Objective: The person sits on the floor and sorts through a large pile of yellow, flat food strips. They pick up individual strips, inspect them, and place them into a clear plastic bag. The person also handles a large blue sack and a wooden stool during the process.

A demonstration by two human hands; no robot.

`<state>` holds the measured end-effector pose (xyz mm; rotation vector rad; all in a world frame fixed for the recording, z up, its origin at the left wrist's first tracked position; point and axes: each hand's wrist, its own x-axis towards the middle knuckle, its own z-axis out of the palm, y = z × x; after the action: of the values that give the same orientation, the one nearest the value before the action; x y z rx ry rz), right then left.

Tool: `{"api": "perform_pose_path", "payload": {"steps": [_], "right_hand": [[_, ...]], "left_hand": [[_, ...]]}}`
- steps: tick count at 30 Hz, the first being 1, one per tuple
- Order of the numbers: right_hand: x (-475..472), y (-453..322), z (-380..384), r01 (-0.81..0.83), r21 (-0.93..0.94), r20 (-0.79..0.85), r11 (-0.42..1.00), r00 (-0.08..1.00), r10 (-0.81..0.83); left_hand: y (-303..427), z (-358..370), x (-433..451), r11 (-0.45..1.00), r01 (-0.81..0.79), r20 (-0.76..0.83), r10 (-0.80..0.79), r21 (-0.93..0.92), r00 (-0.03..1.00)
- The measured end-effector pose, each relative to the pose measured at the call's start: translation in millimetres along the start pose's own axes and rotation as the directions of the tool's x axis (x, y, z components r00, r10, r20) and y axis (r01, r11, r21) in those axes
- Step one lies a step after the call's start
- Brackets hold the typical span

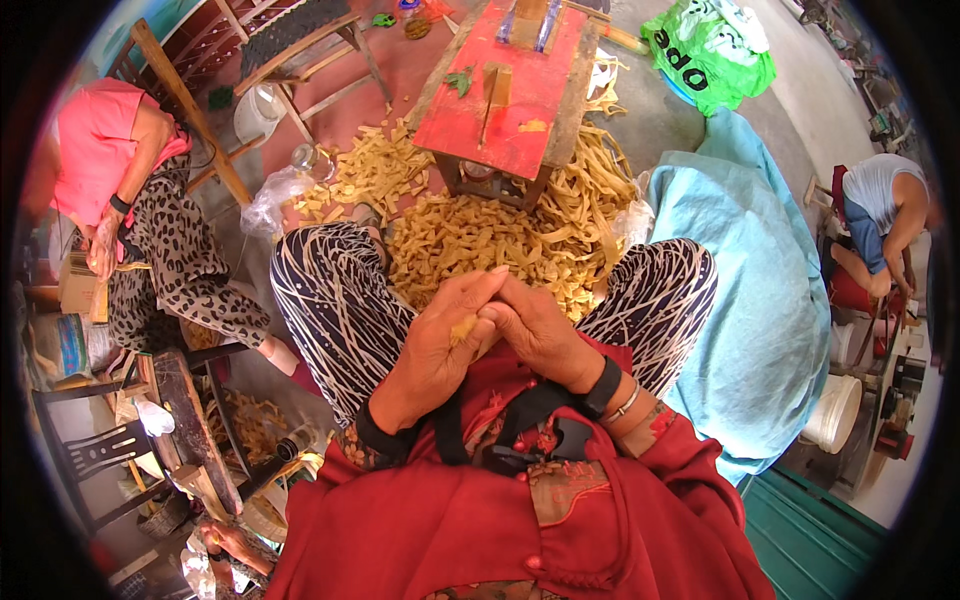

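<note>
My left hand [442,352] and my right hand [551,330] meet in front of my lap, fingers overlapping. A small yellowish piece [463,328] shows between the thumb and forefinger of my left hand. Whether the fingers of my right hand grip anything is hidden. Beyond them, between my knees, a heap of short folded yellowish pieces [465,244] covers the floor. Long flat strips [600,172] of similar colour lie tangled at its right. Behind the heap stands a low red-topped wooden bench [465,112] with an upright slotted wooden block [496,90] and a green leaf [459,81].
A light-blue cloth [739,285] drapes over something at my right, near a green plastic bag [709,52]. At left a seated person [112,150] works beside a dark wooden bench [199,427]. Another person [885,202] sits far right. A clear plastic bag [274,199] lies near my left knee.
</note>
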<state>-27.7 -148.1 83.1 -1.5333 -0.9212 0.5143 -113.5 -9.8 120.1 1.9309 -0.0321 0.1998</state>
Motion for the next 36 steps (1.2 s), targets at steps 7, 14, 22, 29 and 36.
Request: {"api": "perform_pose_path", "payload": {"steps": [7,14,22,29,36], "right_hand": [[-2,-6,-4,-0.14,0.074,-0.184,0.987,0.971,0.151],[-18,7,-20,-0.114,0.003,-0.208,0.994,0.972,0.112],[-42,6,-65,-0.225,-0.112,-0.381,0.968,0.909,0.167],[-37,16,-56,-0.356,0.005,-0.272,0.935,0.899,0.344],[-20,9,-37,-0.495,0.132,0.064,0.859,0.869,0.491]], "left_hand": [[-15,0,-2,0.853,0.246,0.135,-0.206,-0.461,0.969],[-19,1,8,0.437,0.406,0.364,-0.181,-0.803,0.914],[-34,-6,9,0.23,0.299,0.255,-0.201,-0.926,0.946],[-43,4,20,0.441,0.521,0.271,-0.512,-0.731,0.815],[-48,3,23,0.475,0.553,0.244,-0.565,-0.685,0.788]]}}
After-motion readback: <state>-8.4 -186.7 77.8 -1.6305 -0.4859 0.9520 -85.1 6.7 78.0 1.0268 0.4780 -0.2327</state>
